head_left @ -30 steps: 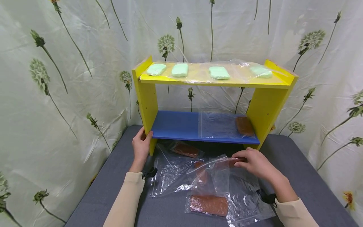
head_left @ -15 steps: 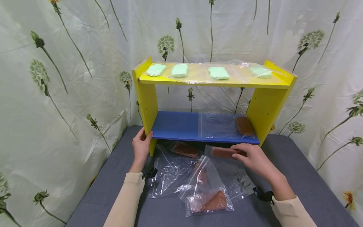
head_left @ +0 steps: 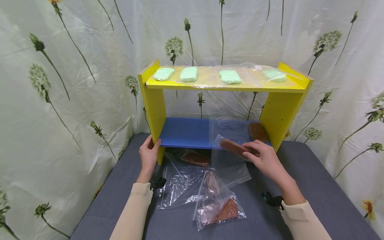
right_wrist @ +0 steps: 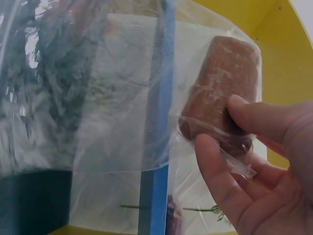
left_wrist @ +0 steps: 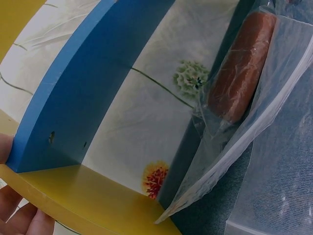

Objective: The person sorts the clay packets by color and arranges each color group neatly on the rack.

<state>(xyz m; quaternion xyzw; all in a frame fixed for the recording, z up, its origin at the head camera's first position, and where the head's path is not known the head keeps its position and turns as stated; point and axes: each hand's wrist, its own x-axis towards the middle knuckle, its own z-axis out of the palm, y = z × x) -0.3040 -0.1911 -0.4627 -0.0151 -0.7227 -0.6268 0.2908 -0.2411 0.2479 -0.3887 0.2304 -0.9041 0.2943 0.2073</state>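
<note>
My left hand (head_left: pixel 148 155) grips the left side panel (head_left: pixel 155 110) of a small yellow shelf unit, at the height of its blue board (head_left: pixel 184 131). In the left wrist view, fingers (left_wrist: pixel 41 223) show on the panel's outer side. My right hand (head_left: pixel 265 161) pinches the end of a brown block (head_left: pixel 232 147) in a clear plastic zip bag. The block is tilted in front of the blue board's edge, and its loose bag hangs down. In the right wrist view, thumb and fingers hold the same bagged block (right_wrist: pixel 222 88).
Another bagged brown block (head_left: pixel 257 130) lies at the blue board's right end. Pale green blocks (head_left: pixel 189 74) in clear bags line the yellow top board. More bagged brown blocks (head_left: pixel 220 213) lie on the grey table (head_left: pixel 111 200), one partly under the shelf. A flowered curtain (head_left: pixel 75 83) hangs behind.
My right hand has lifted the bagged brown block from the table up to the blue board's front edge. Its bag slid off the other bags. My left hand has stayed on the panel.
</note>
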